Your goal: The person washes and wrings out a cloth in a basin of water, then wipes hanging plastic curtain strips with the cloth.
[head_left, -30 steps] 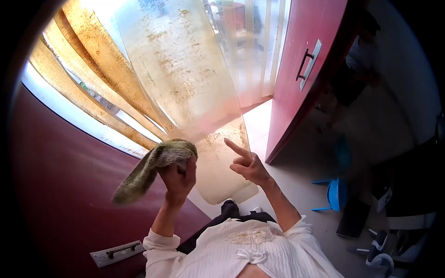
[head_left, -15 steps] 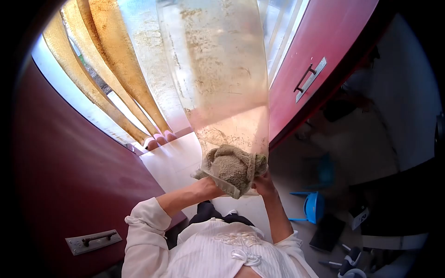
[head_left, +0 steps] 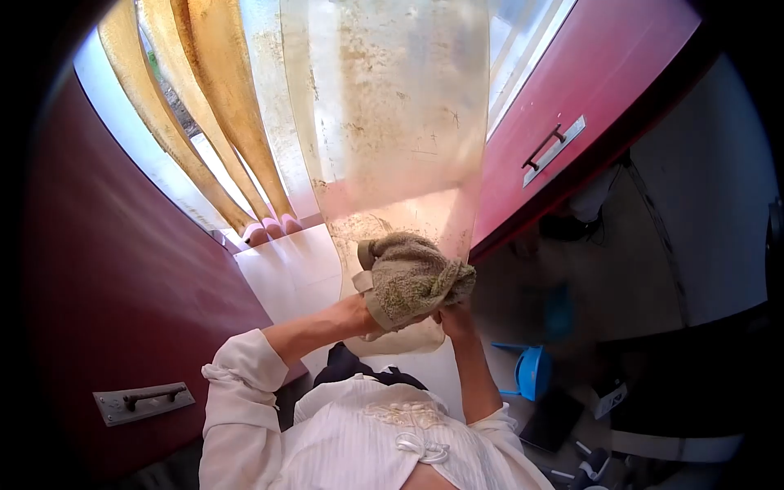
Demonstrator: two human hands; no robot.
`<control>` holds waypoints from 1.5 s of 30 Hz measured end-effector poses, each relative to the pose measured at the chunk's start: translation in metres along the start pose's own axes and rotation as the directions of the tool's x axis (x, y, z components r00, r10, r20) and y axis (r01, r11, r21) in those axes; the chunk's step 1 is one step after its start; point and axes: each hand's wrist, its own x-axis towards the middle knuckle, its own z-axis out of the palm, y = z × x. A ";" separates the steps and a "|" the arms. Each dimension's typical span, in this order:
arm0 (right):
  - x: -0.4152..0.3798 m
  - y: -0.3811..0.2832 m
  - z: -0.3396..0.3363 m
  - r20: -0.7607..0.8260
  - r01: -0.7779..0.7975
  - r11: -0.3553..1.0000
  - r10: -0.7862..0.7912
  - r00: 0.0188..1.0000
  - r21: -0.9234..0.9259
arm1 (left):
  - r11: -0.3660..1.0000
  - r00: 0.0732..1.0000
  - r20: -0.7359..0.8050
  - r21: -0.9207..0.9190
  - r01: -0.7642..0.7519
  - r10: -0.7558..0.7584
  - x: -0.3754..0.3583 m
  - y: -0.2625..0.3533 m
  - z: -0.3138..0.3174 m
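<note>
A greenish-brown terry towel [head_left: 408, 278], damp-looking and stained, is bunched over the lower part of a clear plastic curtain strip [head_left: 392, 147] marked with brown dirt. My left hand [head_left: 366, 320] reaches in from the left and is mostly hidden under the towel, closed on it. On the other side, my right hand [head_left: 457, 320] is closed at the towel's twisted right end, by the strip's edge. Its fingers are partly covered, so whether it also pinches the strip cannot be seen. The strip's rounded bottom end [head_left: 429, 341] shows below the towel.
Yellowed curtain strips [head_left: 216, 106] are gathered at the left of the doorway. Red door panels with handles stand left [head_left: 131, 286] and right [head_left: 563, 106]. A blue plastic item [head_left: 533, 371] and a dark flat object [head_left: 553, 419] lie on the floor at right.
The towel has turned and bunched differently over the strip, showing a greener patch, and sits slightly higher. Both hands remain at it. The whole view has shifted slightly.
</note>
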 end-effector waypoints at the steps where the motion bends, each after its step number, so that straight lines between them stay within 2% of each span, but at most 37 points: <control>1: -0.001 0.000 -0.005 0.049 -0.004 0.998 0.007 0.999 -0.057 | 0.955 0.992 -0.006 0.272 -0.121 0.127 0.012 -0.024 -0.004; 2: -0.001 -0.022 0.008 0.100 0.001 0.994 0.010 0.995 -0.112 | 0.935 0.992 -0.088 0.350 -0.054 0.090 0.033 -0.012 -0.033; 3: -0.004 -0.037 0.019 0.146 -0.010 0.987 0.033 0.989 -0.161 | 0.960 0.959 -0.151 0.109 0.256 -0.239 0.045 -0.020 -0.043; 4: -0.004 -0.044 0.025 0.142 -0.011 0.987 0.033 0.989 -0.157 | 0.932 0.914 -0.199 0.002 0.362 -0.354 0.053 -0.039 -0.048; 5: -0.003 -0.049 0.031 0.149 0.025 0.976 0.008 0.989 -0.217 | 0.956 0.813 -0.569 0.152 0.251 -0.123 0.069 -0.034 -0.055; 6: -0.002 -0.052 0.035 0.157 0.067 0.958 -0.023 0.987 -0.278 | 0.959 0.810 -0.586 0.217 0.182 -0.021 0.077 -0.036 -0.053; 8: -0.001 -0.049 0.032 0.133 0.080 0.945 -0.039 0.990 -0.317 | 0.966 0.953 -0.266 0.249 -0.077 0.144 0.067 -0.020 -0.031; 9: -0.002 -0.036 0.022 0.012 -0.021 0.931 0.027 1.000 -0.364 | 0.957 0.988 -0.004 0.249 -0.148 0.154 0.058 0.000 -0.030; 10: 0.000 -0.021 0.010 -0.061 -0.075 0.939 0.058 0.996 -0.335 | 0.884 0.936 0.087 0.312 -0.350 0.340 0.048 0.002 -0.018; 11: 0.004 -0.001 0.001 -0.096 -0.089 0.967 0.068 0.993 -0.237 | 0.866 0.919 0.080 0.311 -0.392 0.387 0.046 0.002 -0.016; 12: 0.006 0.006 0.000 -0.095 -0.078 0.985 0.063 0.993 -0.154 | 0.848 0.900 0.070 0.311 -0.429 0.429 0.048 0.007 -0.020; 13: 0.005 0.013 -0.001 -0.068 -0.054 0.985 0.043 0.997 -0.164 | 0.847 0.913 0.236 0.349 -0.400 0.334 0.055 0.004 -0.030; 15: -0.006 -0.042 0.036 0.120 0.140 0.861 -0.093 0.988 -0.488 | 0.801 0.946 0.137 0.505 -0.322 0.294 0.092 -0.008 -0.054; 16: -0.005 -0.039 0.038 0.102 0.162 0.805 -0.127 0.987 -0.571 | 0.791 0.971 0.121 0.563 -0.238 0.206 0.114 -0.007 -0.078; 17: -0.003 -0.031 0.038 0.074 0.158 0.808 -0.141 0.987 -0.567 | 0.712 0.977 0.097 0.671 -0.207 0.192 0.135 -0.013 -0.098; 18: -0.001 -0.025 0.037 0.042 0.154 0.812 -0.158 0.987 -0.563 | 0.659 0.961 0.146 0.704 -0.266 0.233 0.153 -0.017 -0.113; 19: 0.004 -0.025 0.039 0.002 0.168 0.784 -0.208 0.978 -0.598 | 0.560 0.964 0.263 0.793 -0.238 0.037 0.158 -0.007 -0.113; 20: 0.011 -0.025 0.040 -0.032 0.181 0.754 -0.259 0.965 -0.631 | 0.563 0.964 0.265 0.792 -0.237 0.033 0.157 -0.005 -0.107; 21: 0.018 -0.024 0.041 -0.029 0.259 0.680 -0.381 0.924 -0.687 | 0.512 0.938 0.344 0.815 -0.273 -0.047 0.154 -0.003 -0.101; 22: 0.025 -0.013 0.036 -0.070 0.234 0.675 -0.391 0.918 -0.699 | 0.457 0.899 0.418 0.830 -0.320 -0.129 0.151 -0.001 -0.095; 23: 0.025 -0.007 0.034 -0.056 0.252 0.658 -0.409 0.911 -0.709 | 0.433 0.912 0.395 0.845 -0.315 -0.108 0.140 -0.003 -0.088; 24: 0.027 -0.003 0.031 -0.040 0.275 0.638 -0.433 0.901 -0.720 | 0.491 0.936 0.350 0.821 -0.292 -0.029 0.129 -0.002 -0.084; 25: 0.031 0.004 0.024 -0.043 0.278 0.644 -0.436 0.899 -0.713 | 0.620 0.944 0.328 0.736 -0.272 0.024 0.120 -0.001 -0.077; 26: 0.034 0.012 0.016 -0.033 0.298 0.674 -0.431 0.902 -0.676 | 0.635 0.902 0.429 0.711 -0.302 -0.051 0.106 0.010 -0.060; 27: 0.034 0.018 0.012 -0.020 0.314 0.704 -0.423 0.906 -0.637 | 0.600 0.899 0.435 0.705 -0.379 0.056 0.078 0.011 -0.031; 28: 0.029 0.002 0.024 0.005 0.387 0.623 -0.523 0.852 -0.679 | 0.489 0.864 0.490 0.729 -0.478 0.115 0.058 0.011 -0.015; 30: 0.029 0.025 0.021 0.092 0.380 0.615 -0.446 0.890 -0.691 | 0.501 0.880 0.466 0.742 -0.446 0.094 0.043 -0.004 -0.004; 32: 0.029 0.042 0.023 0.137 0.377 0.614 -0.400 0.906 -0.694 | 0.584 0.903 0.430 0.734 -0.346 -0.007 0.037 -0.015 0.004; 34: 0.028 0.051 0.026 0.128 0.368 0.659 -0.383 0.915 -0.656 | 0.547 0.937 0.343 0.774 -0.320 0.064 0.030 -0.004 -0.002; 36: 0.028 0.047 0.026 0.102 0.352 0.714 -0.369 0.924 -0.605 | 0.595 0.947 0.320 0.759 -0.266 0.015 0.019 -0.002 0.010; 37: 0.027 0.045 0.026 0.091 0.344 0.740 -0.360 0.928 -0.578 | 0.702 0.963 0.268 0.692 -0.169 -0.032 0.015 -0.003 0.019; 38: 0.025 0.043 0.026 0.083 0.339 0.765 -0.353 0.932 -0.547 | 0.779 0.987 0.159 0.619 -0.096 -0.005 0.014 0.001 0.021; 39: 0.023 0.039 0.026 0.079 0.333 0.793 -0.343 0.936 -0.510 | 0.878 0.994 0.112 0.476 -0.041 -0.014 0.011 0.004 0.024; 40: 0.021 0.036 0.025 0.080 0.328 0.821 -0.330 0.941 -0.467 | 0.950 0.997 0.069 0.313 0.003 -0.025 0.009 0.008 0.027; 41: 0.018 0.031 0.026 0.082 0.322 0.856 -0.317 0.945 -0.403 | 0.967 0.995 0.072 0.249 0.048 -0.068 0.006 0.009 0.027; 44: 0.010 0.028 0.031 0.095 0.333 0.909 -0.319 0.943 -0.249 | 0.936 0.984 -0.125 0.344 -0.075 0.125 -0.004 0.001 0.013; 45: 0.011 0.025 0.036 0.059 0.288 0.845 -0.294 0.954 -0.450 | 0.883 0.963 -0.153 0.450 -0.134 0.224 -0.003 -0.005 0.003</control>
